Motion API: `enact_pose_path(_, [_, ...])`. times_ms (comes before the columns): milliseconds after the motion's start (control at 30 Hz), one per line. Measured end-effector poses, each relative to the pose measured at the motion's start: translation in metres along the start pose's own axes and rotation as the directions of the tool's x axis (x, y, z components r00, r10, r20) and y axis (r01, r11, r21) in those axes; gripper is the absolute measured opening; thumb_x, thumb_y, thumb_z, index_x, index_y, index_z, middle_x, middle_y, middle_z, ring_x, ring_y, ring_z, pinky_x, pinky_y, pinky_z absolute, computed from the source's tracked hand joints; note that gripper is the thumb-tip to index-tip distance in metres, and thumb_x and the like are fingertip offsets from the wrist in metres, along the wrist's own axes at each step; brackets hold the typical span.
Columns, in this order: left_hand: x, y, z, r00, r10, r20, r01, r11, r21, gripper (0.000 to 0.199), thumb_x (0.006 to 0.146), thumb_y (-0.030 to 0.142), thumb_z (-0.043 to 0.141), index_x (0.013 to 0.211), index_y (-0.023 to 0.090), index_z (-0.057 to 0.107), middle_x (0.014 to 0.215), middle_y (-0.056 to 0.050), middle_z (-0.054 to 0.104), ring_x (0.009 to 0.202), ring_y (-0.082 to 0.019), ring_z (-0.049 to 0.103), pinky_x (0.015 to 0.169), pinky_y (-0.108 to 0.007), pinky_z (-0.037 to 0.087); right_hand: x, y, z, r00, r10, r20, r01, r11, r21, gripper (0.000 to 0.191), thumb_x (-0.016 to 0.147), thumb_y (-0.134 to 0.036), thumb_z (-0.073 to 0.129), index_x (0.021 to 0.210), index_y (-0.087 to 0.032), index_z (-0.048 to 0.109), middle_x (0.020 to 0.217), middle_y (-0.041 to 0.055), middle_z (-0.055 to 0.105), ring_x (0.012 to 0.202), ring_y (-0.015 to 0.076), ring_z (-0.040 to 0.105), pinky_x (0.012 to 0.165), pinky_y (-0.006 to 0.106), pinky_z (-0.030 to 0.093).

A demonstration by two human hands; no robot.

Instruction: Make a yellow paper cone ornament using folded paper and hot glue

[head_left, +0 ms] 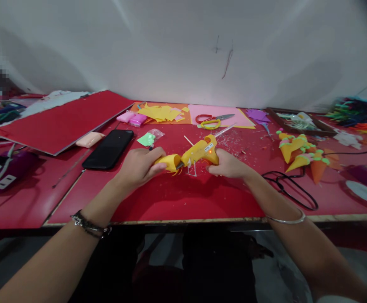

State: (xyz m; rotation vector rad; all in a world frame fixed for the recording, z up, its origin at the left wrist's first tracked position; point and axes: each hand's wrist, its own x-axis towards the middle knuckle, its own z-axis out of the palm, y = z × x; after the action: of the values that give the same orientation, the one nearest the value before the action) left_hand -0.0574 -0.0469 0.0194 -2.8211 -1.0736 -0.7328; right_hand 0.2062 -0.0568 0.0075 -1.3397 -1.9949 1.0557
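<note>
Gripping a yellow hot-glue gun (202, 151), the right hand (230, 163) keys its nozzle (179, 165) to the rolled yellow piece (170, 161) pinched in the left hand (141, 165); any slip could smear glue or burn those nearby fingertips (160, 167).

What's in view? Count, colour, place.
Glue gun: 1, yellow, centre
Paper roll: 1, yellow, centre
Scissors: likely 1, red/yellow handles, back
Phone: 1, black, left
Board: 1, red, left
Pouches: 2, pink, back
Scraps: several, yellow, back
Sheet: 1, pink, under scissors
Cones: several, yellow/orange, right
Tray: 1, brown, right
Fuzzy stems: many, mixed, right
Cable: 1, black, right
Table: 1, red, below
Edge clutter: many, mixed, both sides
Left hand: 1, on paper roll
Right hand: 1, on glue gun
</note>
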Motion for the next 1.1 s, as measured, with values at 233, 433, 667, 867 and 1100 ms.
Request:
enact_pose_path(233, [-0.002, -0.005, -0.003, 0.999, -0.042, -0.013, 0.042, 0.999, -0.001, 0.058, 0.084, 0.057, 0.012, 0.067, 0.016, 0.051, 0.045, 0.000, 0.044, 0.042, -0.012, 0.042, 0.047, -0.024, 0.025, 0.002, 0.004, 0.001, 0.993, -0.072, -0.097, 0.061, 0.993, -0.106, 0.016, 0.063, -0.020, 0.049, 0.078, -0.018, 0.043, 0.056, -0.0058, 0.043, 0.047, 0.0090, 0.042, 0.043, 0.022, 0.032])
enact_pose_path(433, [-0.002, -0.004, -0.004, 0.996, -0.084, 0.000, 0.084, 0.995, -0.044, 0.053, 0.085, 0.052, 0.017, 0.067, 0.016, 0.050, 0.044, 0.001, 0.043, 0.041, -0.011, 0.041, 0.045, -0.023, 0.024, 0.007, 0.011, 0.002, 0.956, -0.133, -0.261, 0.083, 0.977, -0.196, 0.013, 0.062, -0.021, 0.051, 0.073, -0.017, 0.046, 0.057, -0.0045, 0.041, 0.049, 0.0088, 0.037, 0.044, 0.022, 0.029])
enact_pose_path(667, [0.000, -0.002, -0.001, 0.992, -0.120, 0.031, 0.122, 0.990, -0.072, 0.047, 0.087, 0.048, 0.018, 0.065, 0.016, 0.046, 0.047, 0.003, 0.040, 0.042, -0.010, 0.038, 0.045, -0.022, 0.022, 0.011, 0.008, 0.000, 0.917, -0.232, -0.325, 0.165, 0.961, -0.222, 0.016, 0.062, -0.015, 0.049, 0.078, -0.015, 0.052, 0.068, 0.0004, 0.053, 0.063, 0.0139, 0.048, 0.058, 0.025, 0.038])
enact_pose_path(867, [0.000, -0.002, 0.000, 0.991, -0.131, 0.012, 0.132, 0.984, -0.122, 0.044, 0.087, 0.044, 0.019, 0.064, 0.017, 0.044, 0.047, 0.003, 0.038, 0.043, -0.010, 0.036, 0.046, -0.023, 0.022, 0.011, 0.012, -0.001, 0.888, -0.221, -0.403, 0.113, 0.955, -0.274, 0.009, 0.063, -0.017, 0.050, 0.072, -0.016, 0.052, 0.061, -0.0006, 0.051, 0.055, 0.0123, 0.045, 0.052, 0.024, 0.036])
enact_pose_path(1100, [-0.002, -0.005, 0.001, 0.990, -0.138, -0.028, 0.127, 0.962, -0.241, 0.038, 0.086, 0.043, 0.022, 0.070, 0.017, 0.044, 0.050, 0.003, 0.038, 0.045, -0.010, 0.035, 0.048, -0.023, 0.024, 0.013, 0.018, -0.011, 0.794, -0.127, -0.594, -0.062, 0.956, -0.288, 0.021, 0.063, -0.034, 0.058, 0.071, -0.016, 0.052, 0.057, -0.0003, 0.051, 0.048, 0.0108, 0.044, 0.045, 0.024, 0.034])
